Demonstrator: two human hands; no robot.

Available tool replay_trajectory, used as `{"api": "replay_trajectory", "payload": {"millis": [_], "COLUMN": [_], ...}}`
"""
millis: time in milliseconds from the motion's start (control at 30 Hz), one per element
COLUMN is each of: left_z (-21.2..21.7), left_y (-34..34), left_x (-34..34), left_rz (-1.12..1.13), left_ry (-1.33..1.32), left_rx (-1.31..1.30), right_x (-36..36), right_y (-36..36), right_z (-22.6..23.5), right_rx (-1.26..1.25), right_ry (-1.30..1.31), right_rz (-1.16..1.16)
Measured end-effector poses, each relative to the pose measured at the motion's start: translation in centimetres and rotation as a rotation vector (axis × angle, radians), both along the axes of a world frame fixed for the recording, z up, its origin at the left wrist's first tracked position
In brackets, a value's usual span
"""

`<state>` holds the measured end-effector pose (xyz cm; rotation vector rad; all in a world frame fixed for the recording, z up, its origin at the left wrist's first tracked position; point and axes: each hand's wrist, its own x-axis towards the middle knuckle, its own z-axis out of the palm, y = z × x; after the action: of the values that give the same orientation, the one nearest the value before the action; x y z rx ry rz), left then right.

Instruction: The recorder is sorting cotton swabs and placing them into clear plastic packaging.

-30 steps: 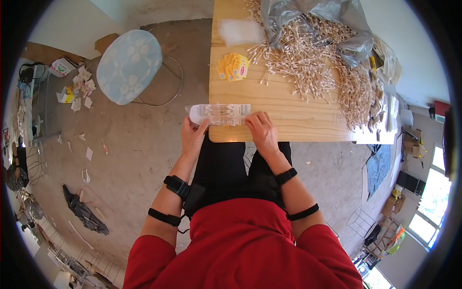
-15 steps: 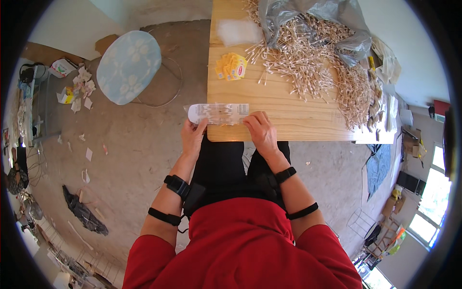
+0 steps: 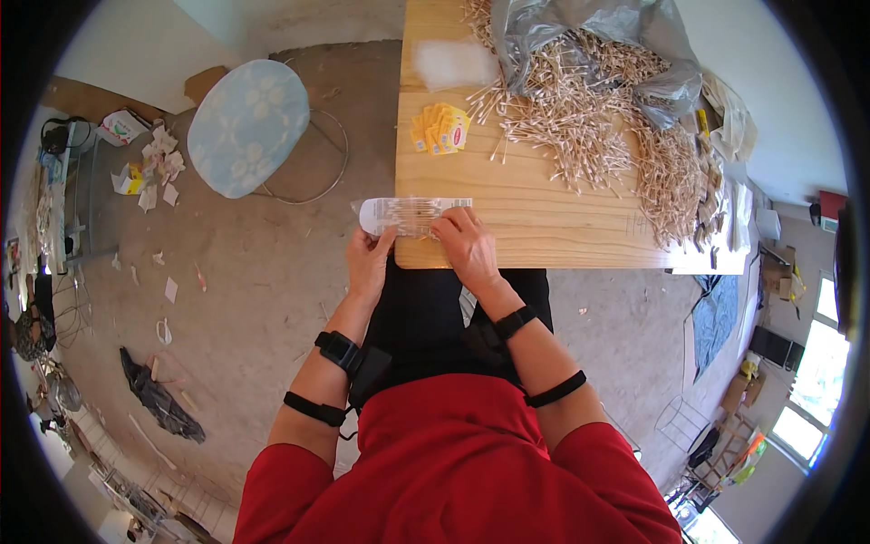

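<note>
Both hands (image 3: 421,254) hold clear packet (image 3: 408,216) at wooden table (image 3: 544,218) edge.

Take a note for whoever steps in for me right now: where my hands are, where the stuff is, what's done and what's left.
Left hand: pinching the left end of the clear packet at the near left corner of the wooden table.
Right hand: fingers pressed on the packet's right half.
Things: the packet holds a bundle of thin sticks and overhangs the table edge. A large loose stick pile spills from a grey plastic bag. Yellow labels lie beyond the packet.
Done: one packet filled; whether it is sealed cannot be told.
Left: most sticks remain loose.
</note>
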<state>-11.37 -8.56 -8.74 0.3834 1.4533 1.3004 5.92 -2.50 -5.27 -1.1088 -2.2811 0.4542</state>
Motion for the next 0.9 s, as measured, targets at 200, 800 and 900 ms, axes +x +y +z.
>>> {"api": "replay_trajectory", "payload": {"millis": [200,800,900], "left_z": [0.6,0.3,0.2], "left_y": [0.2,0.5,0.7], "left_x": [-0.5,-0.5,-0.8], "left_rz": [-0.038,-0.038,0.006], "left_ry": [0.019,0.043,0.035], "left_rx": [-0.083,-0.04,-0.059], "right_x": [-0.4,-2.1,-1.9], "right_y": [-0.3,-3.2,-2.8], "right_z": [-0.4,-0.3,-0.1], "right_rx": [-0.065,-0.455,-0.386], "right_ry": [0.102,0.578,0.596], "right_rz": [-0.087,-0.556,-0.53]}}
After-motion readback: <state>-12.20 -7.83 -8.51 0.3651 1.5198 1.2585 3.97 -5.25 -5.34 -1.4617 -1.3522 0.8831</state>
